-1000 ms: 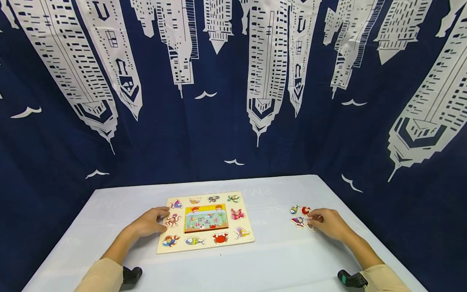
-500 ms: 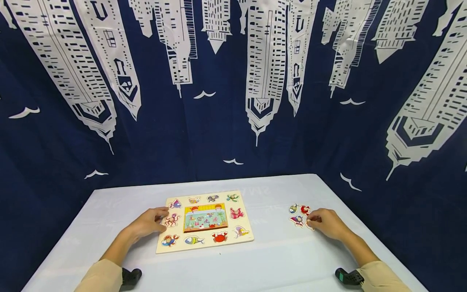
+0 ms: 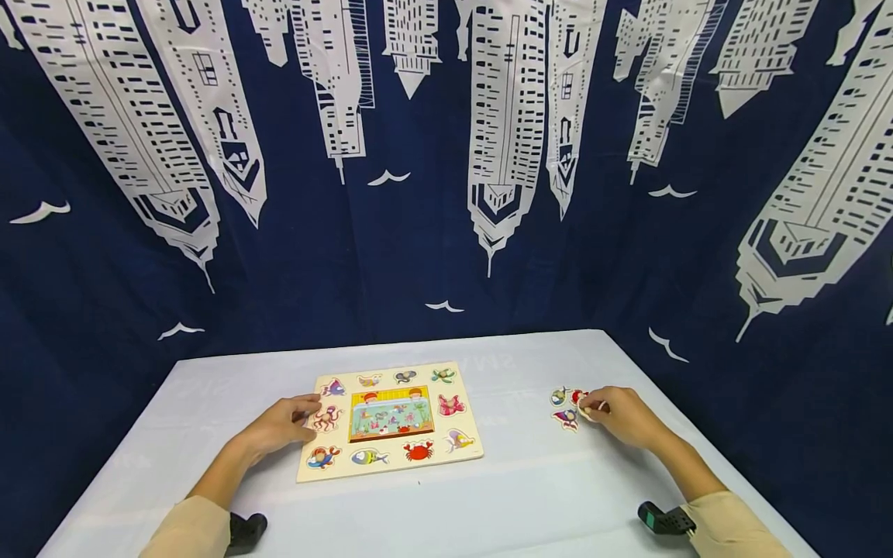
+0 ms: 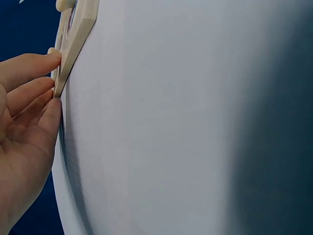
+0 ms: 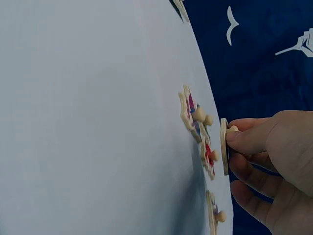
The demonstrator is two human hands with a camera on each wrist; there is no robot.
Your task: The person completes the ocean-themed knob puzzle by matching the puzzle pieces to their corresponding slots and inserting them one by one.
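A wooden puzzle board (image 3: 439,434) with sea-creature shapes around a central aquarium picture lies on the white table. My left hand (image 3: 279,425) rests at its left edge, fingertips on the rim; in the left wrist view the thumb is right at the board's edge. My right hand (image 3: 624,417) pinches a knobbed wooden puzzle piece (image 5: 224,147) by its small peg, above the table; its picture is turned away. Beside that hand lie a red crab piece (image 3: 578,396), a green-and-yellow fish piece (image 3: 560,396) and a purple fish piece (image 3: 566,419).
Another knobbed piece (image 5: 211,213) shows low in the right wrist view, hidden behind the hand from above. The white table (image 3: 446,511) ends at a dark blue curtain (image 3: 377,271) with white building prints. Black devices (image 3: 666,518) are strapped to both wrists.
The right hand has moved slightly up and left, lifting the pinched piece off the table. The left hand stays at the board's edge. The head view shifts a little.
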